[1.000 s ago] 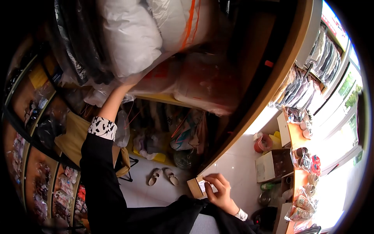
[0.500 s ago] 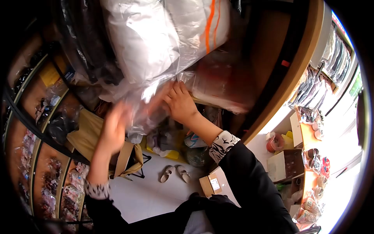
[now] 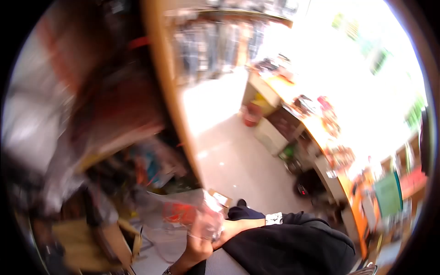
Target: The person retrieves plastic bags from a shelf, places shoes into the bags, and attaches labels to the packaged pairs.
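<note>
A clear plastic bag [image 3: 158,208] with a red or orange patch is held low in front of my body. My left hand [image 3: 198,243] has its fingers wrapped round the gathered edge of the bag. Right beside it, my right hand [image 3: 221,233] is mostly behind the plastic and the left hand, so its fingers are hidden. Large white plastic-wrapped bundles [image 3: 30,114] are blurred at the far left, near a shelf unit with a wooden side edge [image 3: 172,91].
Clothes [image 3: 220,46] hang on a rack at the back. An orange-topped counter [image 3: 350,197] carrying wrapped goods runs along the right, with a red bucket [image 3: 251,114] near its far end. A cardboard box [image 3: 117,245] stands at the lower left.
The view has swung right, towards the counter. Both hands have left the white bundles and come together close to my body, with the clear bag now between them.
</note>
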Demonstrator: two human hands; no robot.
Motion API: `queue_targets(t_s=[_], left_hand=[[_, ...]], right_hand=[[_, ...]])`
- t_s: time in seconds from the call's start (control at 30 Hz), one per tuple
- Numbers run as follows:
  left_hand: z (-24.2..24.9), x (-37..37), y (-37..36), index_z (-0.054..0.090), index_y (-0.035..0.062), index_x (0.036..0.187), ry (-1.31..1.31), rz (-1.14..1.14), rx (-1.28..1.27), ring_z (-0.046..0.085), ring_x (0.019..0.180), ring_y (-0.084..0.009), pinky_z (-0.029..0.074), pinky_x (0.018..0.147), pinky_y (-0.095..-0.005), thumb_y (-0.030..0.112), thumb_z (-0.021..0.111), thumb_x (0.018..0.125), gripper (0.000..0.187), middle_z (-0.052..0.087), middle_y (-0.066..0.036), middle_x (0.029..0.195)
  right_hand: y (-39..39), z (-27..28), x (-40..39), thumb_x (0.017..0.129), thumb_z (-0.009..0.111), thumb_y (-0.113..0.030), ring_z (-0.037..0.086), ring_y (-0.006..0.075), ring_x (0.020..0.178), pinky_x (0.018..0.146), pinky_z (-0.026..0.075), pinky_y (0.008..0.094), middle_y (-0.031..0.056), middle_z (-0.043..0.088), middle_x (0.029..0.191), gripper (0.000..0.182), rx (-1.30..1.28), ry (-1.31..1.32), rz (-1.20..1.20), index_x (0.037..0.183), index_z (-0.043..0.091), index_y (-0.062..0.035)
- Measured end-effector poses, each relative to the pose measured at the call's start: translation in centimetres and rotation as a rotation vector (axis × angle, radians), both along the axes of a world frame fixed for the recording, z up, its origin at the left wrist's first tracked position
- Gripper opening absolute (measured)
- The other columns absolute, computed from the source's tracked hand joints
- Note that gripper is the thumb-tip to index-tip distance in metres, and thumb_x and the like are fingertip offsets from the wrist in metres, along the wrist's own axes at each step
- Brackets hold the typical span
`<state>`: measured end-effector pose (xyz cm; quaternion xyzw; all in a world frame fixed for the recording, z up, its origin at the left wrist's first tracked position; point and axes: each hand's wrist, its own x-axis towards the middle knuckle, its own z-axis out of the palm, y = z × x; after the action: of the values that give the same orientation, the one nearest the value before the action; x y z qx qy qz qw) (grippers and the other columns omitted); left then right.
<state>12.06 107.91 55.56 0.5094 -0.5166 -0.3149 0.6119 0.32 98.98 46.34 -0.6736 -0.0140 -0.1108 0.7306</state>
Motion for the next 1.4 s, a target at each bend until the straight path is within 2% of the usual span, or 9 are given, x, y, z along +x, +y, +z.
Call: queue_targets(t_s=[0.17,0.4,0.53,0.7,0.87,0.93,1.07,1.33,1.4], left_hand=[[-0.8,-6.1,-8.8,0.056,-0.0001,0.098,0.223,-0.266,0.088,0.055,0.084,-0.0126,0.046,0.076,-0.0277,0.014,0.052,0.099,0.015,0.059,-0.005,0.091],[-2.9,-18.3,-19.5,0.056,-0.0006,0.1,0.192,-0.672,0.222,0.057,0.078,-0.0097,0.046,0.071,-0.024,0.013,0.055,0.097,0.013,0.061,-0.004,0.088],[-3.6,-25.9,-25.3,0.057,-0.0014,0.108,0.015,-0.752,0.24,0.059,0.079,-0.0112,0.048,0.071,-0.0252,0.013,0.06,0.094,0.02,0.062,-0.005,0.089],[-4.6,-33.0,-31.8,0.049,-0.001,0.123,-0.322,-0.431,0.016,0.044,0.119,-0.0309,0.03,0.105,-0.0413,0.026,0.067,0.085,0.05,0.048,-0.017,0.123],[-14.7,-36.0,-37.7,0.03,-0.0004,0.143,-0.355,-0.158,0.235,0.037,0.129,-0.033,0.025,0.109,-0.0442,0.035,0.066,0.087,0.076,0.042,-0.019,0.136],[-17.7,-36.8,-40.0,0.022,-0.0022,0.148,0.555,-0.433,0.908,0.033,0.135,-0.0352,0.024,0.111,-0.0456,0.051,0.062,0.088,0.089,0.036,-0.022,0.145],[-16.8,-41.1,-44.8,0.016,-0.0086,0.146,1.143,-0.922,0.935,0.039,0.133,-0.0355,0.033,0.109,-0.0508,0.06,0.054,0.09,0.096,0.029,-0.027,0.148],[-16.8,-48.3,-52.6,0.044,-0.0093,0.131,1.228,-1.307,1.468,0.061,0.107,-0.0309,0.047,0.097,-0.0451,0.048,0.052,0.095,0.068,0.058,-0.021,0.124],[-17.4,-49.7,-54.1,0.057,0.0014,0.113,1.054,-0.858,1.329,0.064,0.095,-0.0219,0.051,0.087,-0.0333,0.019,0.064,0.092,0.029,0.065,-0.011,0.107]], right_hand=[[-3.5,1.0,-9.8,0.079,0.079,-0.022,0.055,0.0252,0.113,0.096,0.043,0.0386,0.0125,0.061,0.116,0.052,0.017,-0.113,-0.791,0.12,0.057,-0.0003],[-7.7,0.8,-19.7,0.079,0.072,-0.008,0.062,0.025,0.098,0.085,0.048,0.0337,0.0137,0.062,0.107,0.029,-0.163,-0.08,-1.22,0.106,0.063,-0.0006],[-12.5,-0.3,-25.5,0.083,0.068,-0.004,0.062,0.0154,0.096,0.081,0.049,0.0299,0.0078,0.065,0.104,0.027,0.136,-0.271,-1.34,0.109,0.062,0.001],[-20.7,1.2,-36.2,0.092,0.057,-0.007,0.058,0.0264,0.115,0.092,0.054,0.0388,0.0117,0.056,0.128,0.047,0.415,-0.49,-1.468,0.136,0.044,0.0011],[-28.0,3.5,-46.8,0.087,0.054,-0.006,0.053,0.0416,0.12,0.085,0.058,0.0499,0.0134,0.043,0.141,0.059,0.491,-0.684,-1.55,0.142,0.034,-0.003],[-29.7,4.5,-49.4,0.085,0.052,-0.004,0.051,0.0432,0.122,0.087,0.056,0.0515,0.0111,0.039,0.145,0.061,0.608,-0.766,-1.569,0.143,0.031,-0.0064],[-31.9,5.2,-52.0,0.082,0.052,-0.01,0.052,0.0393,0.123,0.083,0.058,0.0472,0.0129,0.039,0.146,0.069,0.613,-0.731,-1.674,0.146,0.029,-0.0066],[-35.6,4.9,-54.5,0.079,0.054,-0.017,0.053,0.0381,0.122,0.09,0.051,0.0445,0.0208,0.042,0.143,0.069,0.662,-0.766,-1.656,0.145,0.034,-0.0173],[-37.3,4.8,-54.8,0.078,0.055,-0.015,0.055,0.0394,0.118,0.089,0.051,0.048,0.0172,0.042,0.144,0.067,0.573,-0.631,-1.867,0.143,0.037,-0.0157]])
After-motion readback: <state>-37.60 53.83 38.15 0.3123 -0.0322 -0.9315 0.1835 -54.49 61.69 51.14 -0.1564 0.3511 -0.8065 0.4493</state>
